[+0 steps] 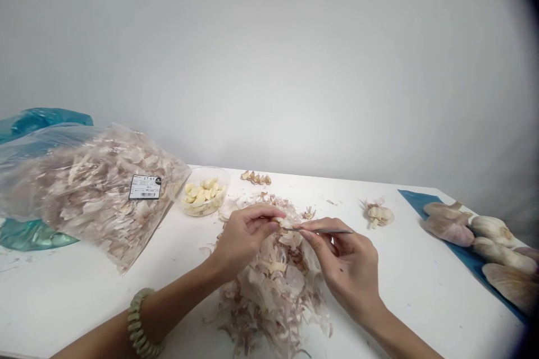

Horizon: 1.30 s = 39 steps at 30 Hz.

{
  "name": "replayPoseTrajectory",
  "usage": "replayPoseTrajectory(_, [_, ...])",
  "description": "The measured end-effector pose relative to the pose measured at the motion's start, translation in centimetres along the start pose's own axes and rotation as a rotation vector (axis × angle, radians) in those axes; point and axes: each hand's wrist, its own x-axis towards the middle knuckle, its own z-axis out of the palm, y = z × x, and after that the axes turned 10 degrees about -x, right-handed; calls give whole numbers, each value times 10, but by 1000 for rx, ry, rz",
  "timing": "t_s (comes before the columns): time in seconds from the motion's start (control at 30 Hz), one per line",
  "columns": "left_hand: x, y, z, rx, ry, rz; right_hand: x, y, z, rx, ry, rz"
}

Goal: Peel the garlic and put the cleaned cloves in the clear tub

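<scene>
There's your pale garlic clove (283,222), pinched in your left grip (245,241), thumb and fingertips clamped on it just above the pile! Your right grip (347,262) is clamped on a slim steel pick (324,230), its tip right at the clove. Beneath your hands, a loose heap of papery pinkish garlic skins (273,291) sprawls across the white surface (425,303). Straight ahead sits a clear round plastic tub (204,193) of peeled cream cloves, with a short row of brown-skinned cloves (255,178) just behind it. Off to the right, a partly skinned garlic bulb (378,215), then large papery bulbs (490,230) on a blue sheet (416,199). Far left, a clear plastic bag (96,190) stuffed with skins lies on crumpled teal plastic (37,123).
</scene>
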Motion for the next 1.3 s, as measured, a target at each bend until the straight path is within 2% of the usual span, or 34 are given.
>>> replayPoseTrajectory(0.13, [-1,0,-1,-60,-21,-72,1,1,0,-5,17,32])
replayPoseTrajectory(0.33, [2,4,-8,-141,-193,-149,2,1,-2,26,12,92])
replayPoseTrajectory(0.5, [4,4,-9,-199,-221,-196,2,-1,-4,23,22,62])
replayPoseTrajectory(0.77, [5,8,-9,-192,-156,-260,4,1,-6,-29,8,-3])
replayPoseTrajectory(0.9, [5,7,-9,-190,-130,-274,3,-1,-4,11,30,13])
replayPoseTrajectory(1.17, [5,8,-9,-167,-5,-264,0,-2,-1,44,9,10])
replayPoseTrajectory(1.3, [5,8,-10,-192,-30,-282,1,-2,-2,59,39,40])
